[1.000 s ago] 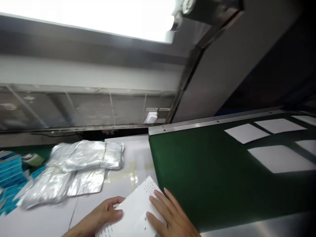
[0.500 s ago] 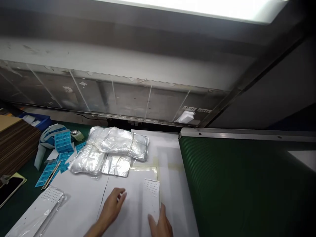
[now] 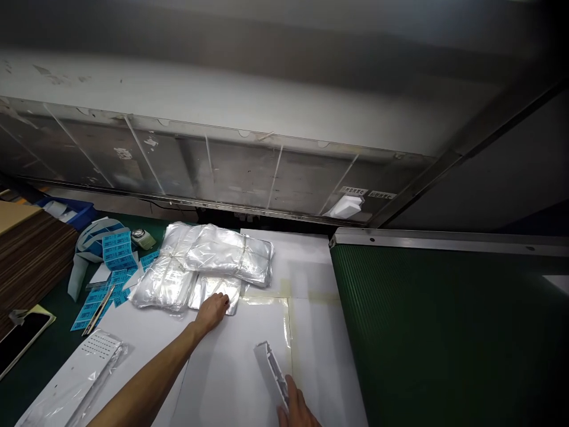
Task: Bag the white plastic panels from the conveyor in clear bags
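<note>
Head view: white part (image 3: 276, 372) is turned on edge over the white sheet (image 3: 324, 338), notched rim showing; can't tell if it touches. Right hand (image 3: 299, 409) is clamped on its near end. Left hand (image 3: 213, 311) is at the small bag bundle (image 3: 216, 284), fingers curled; can't tell if it grips. Sheet spans from part to edge of green belt (image 3: 444, 326) at right; tied bags (image 3: 222, 254) border the far side, bagged white piece (image 3: 73, 376) the left.
</note>
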`<state>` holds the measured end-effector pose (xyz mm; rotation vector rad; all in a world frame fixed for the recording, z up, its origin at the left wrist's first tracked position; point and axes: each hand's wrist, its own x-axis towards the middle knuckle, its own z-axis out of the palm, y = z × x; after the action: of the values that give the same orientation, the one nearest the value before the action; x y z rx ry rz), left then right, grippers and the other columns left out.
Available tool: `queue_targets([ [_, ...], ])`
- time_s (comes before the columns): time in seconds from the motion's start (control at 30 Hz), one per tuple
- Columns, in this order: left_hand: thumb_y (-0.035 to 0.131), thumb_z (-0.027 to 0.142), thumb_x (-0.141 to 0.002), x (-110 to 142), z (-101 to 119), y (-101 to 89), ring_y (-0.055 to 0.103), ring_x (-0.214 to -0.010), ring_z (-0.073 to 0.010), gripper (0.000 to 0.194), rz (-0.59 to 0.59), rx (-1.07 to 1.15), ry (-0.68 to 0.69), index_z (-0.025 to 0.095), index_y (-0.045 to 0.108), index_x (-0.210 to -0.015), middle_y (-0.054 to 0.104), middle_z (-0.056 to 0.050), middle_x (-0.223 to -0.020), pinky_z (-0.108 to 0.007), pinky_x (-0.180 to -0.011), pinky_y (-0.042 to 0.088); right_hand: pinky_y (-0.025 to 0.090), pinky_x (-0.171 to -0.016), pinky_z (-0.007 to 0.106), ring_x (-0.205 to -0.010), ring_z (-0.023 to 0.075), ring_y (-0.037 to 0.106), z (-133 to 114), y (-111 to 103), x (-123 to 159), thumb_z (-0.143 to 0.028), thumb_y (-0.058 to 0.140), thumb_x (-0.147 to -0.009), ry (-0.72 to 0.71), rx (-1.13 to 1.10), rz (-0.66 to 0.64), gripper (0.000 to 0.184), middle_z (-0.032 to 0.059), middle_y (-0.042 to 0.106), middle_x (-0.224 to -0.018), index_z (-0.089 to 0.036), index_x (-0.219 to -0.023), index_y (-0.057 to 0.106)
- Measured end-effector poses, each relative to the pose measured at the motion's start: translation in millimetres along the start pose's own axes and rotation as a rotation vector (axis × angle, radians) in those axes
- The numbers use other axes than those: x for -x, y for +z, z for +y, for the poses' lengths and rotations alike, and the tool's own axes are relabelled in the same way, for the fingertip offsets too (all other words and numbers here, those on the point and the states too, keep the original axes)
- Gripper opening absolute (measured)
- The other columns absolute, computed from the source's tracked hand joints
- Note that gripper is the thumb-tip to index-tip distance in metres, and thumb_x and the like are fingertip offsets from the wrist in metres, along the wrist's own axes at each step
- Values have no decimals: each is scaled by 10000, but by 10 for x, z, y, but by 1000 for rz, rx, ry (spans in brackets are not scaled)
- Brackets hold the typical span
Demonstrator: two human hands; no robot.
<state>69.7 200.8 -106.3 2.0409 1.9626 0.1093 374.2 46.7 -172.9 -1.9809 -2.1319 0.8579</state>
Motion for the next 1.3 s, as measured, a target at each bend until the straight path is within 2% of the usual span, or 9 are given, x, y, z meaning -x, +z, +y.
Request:
queue_targets([
  [0.23, 515, 327, -881, 41, -36, -33, 593, -844, -172, 212, -10, 33, 2, 140, 589, -949, 615, -37, -918, -379, -763, 498, 489, -610, 352, -736, 258, 632, 39, -230, -68, -236, 360, -834, -21, -91, -112, 558, 126, 648, -964, -173, -1387, 319],
  [0.43, 502, 339, -886, 5, -69, -51, 587, -796, -159, 236, 2, 157, -55, 143, 563, -1003, 601, -38, -927, -349, -712, 502, 494, -787, 353, -918, 261, 628, -34, -382, -48, -437, 431, -814, 74, -517, -121, 606, 94, 638, -1106, -226, -1371, 320],
  [0.63, 523, 369, -871, -79, -101, -116, 594, -798, -161, 251, -73, 317, -140, 140, 589, -950, 616, -36, -920, -357, -730, 501, 469, -874, 383, -1065, 288, 573, -325, -712, 9, -620, 539, -729, 302, -1073, -157, 836, 107, 580, -1225, -216, -1397, 241],
  [0.77, 527, 397, -865, -131, -105, -166, 606, -773, -162, 284, -114, 444, -213, 132, 597, -940, 628, -29, -898, -344, -704, 510, 475, -840, 417, -1053, 304, 573, -587, -898, -101, -579, 624, -695, 250, -1378, -162, 867, 109, 565, -1244, -256, -1401, 238],
  [0.87, 525, 399, -867, -163, -121, -215, 609, -728, -148, 286, -124, 551, -268, 128, 601, -912, 633, -22, -853, -326, -672, 514, 468, -854, 410, -1049, 280, 579, -866, -897, -330, -482, 631, -734, 132, -1526, -254, 791, 97, 575, -1235, -249, -1394, 260],
  [1.0, 519, 405, -868, -152, -160, -334, 619, -738, -149, 290, -72, 707, -316, 128, 606, -884, 645, -25, -827, -341, -698, 516, 450, -896, 385, -1063, 244, 579, -1228, -755, -704, -334, 586, -769, 58, -1491, -328, 628, 90, 595, -1209, -182, -1335, 363],
  [1.1, 524, 439, -843, -97, -152, -455, 636, -855, -190, 326, 28, 819, -339, 130, 616, -892, 676, -59, -861, -368, -792, 507, 396, -971, 377, -1153, 232, 517, -1352, -665, -867, -252, 602, -726, 90, -1384, -322, 667, 91, 545, -1280, -163, -1340, 356],
  [1.23, 525, 499, -804, 35, -5, -618, 648, -877, -217, 404, 126, 973, -322, 120, 626, -902, 700, -96, -869, -355, -851, 499, 281, -1064, 371, -1288, 203, 368, -1333, -684, -840, -256, 558, -773, 76, -1297, -244, 769, 58, 338, -1453, -223, -1433, 166],
  [1.3, 529, 505, -801, 148, 135, -710, 649, -851, -210, 403, 163, 1028, -312, 125, 624, -894, 698, -89, -859, -352, -847, 502, 277, -1069, 363, -1286, 194, 372, -1305, -763, -754, -277, 508, -818, -8, -1158, -183, 653, 18, 378, -1431, -269, -1415, 245],
])
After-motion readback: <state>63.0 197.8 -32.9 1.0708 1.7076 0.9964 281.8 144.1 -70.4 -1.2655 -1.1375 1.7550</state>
